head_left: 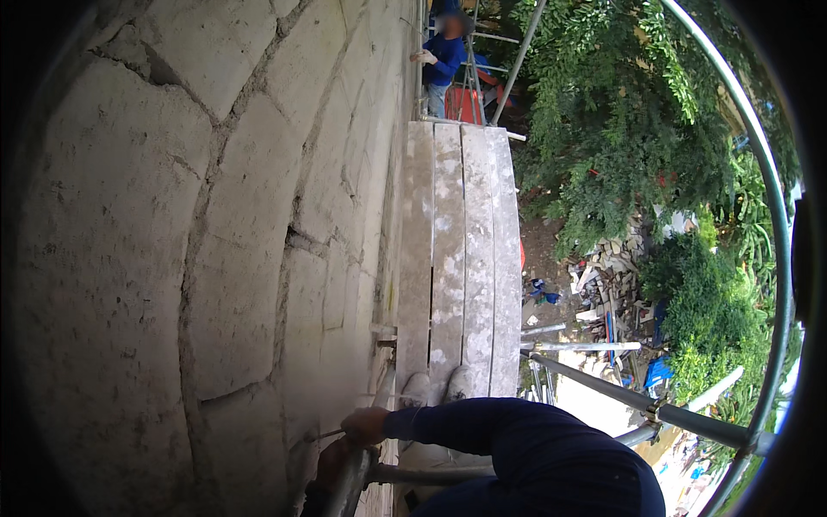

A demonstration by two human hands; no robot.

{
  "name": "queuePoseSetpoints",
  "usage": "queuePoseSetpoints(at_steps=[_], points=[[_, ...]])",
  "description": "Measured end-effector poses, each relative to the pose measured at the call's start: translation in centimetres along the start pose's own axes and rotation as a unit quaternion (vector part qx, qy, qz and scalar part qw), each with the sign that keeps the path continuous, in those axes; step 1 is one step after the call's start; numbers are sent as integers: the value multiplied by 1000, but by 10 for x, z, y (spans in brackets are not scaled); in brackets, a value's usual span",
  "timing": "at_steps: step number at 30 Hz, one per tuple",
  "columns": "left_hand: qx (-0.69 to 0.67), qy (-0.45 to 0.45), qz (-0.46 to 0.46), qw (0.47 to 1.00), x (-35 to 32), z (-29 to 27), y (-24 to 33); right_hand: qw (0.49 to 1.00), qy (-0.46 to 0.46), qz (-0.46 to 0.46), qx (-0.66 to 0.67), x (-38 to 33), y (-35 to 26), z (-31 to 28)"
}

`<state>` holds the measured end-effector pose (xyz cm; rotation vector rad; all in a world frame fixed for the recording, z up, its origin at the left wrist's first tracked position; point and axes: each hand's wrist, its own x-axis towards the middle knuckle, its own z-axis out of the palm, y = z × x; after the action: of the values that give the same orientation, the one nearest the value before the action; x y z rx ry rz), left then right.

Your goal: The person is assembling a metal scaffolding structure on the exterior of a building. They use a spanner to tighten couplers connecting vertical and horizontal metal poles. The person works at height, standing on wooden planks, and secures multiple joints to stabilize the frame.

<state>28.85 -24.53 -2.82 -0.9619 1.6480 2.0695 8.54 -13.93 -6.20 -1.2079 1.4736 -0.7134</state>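
Note:
My right hand, at the end of a dark blue sleeve, reaches left across to the stone wall. Its fingers are closed around a slim rod-like tool, whose tip points at the wall; the tool's kind cannot be made out. Just below, my left hand is in deep shadow beside a scaffold pole. Its fingers look curled, but what they hold is hidden. A pale, dusty blur covers the wall near both hands.
Scaffold planks run along the wall under my dusty shoes. A scaffold tube crosses at right, and a curved tube arcs beyond. Rubble and trees lie below. Another person stands at the far end.

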Motion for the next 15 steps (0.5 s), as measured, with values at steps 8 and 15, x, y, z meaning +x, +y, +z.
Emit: queuePoseSetpoints(at_steps=[8, 15], points=[[-107, 25, -27, 994, -13, 17, 37, 999, -16, 18, -22, 8, -6, 6], [-147, 14, -20, 989, -12, 14, 19, 1000, 11, 11, -17, 3, -10, 7]])
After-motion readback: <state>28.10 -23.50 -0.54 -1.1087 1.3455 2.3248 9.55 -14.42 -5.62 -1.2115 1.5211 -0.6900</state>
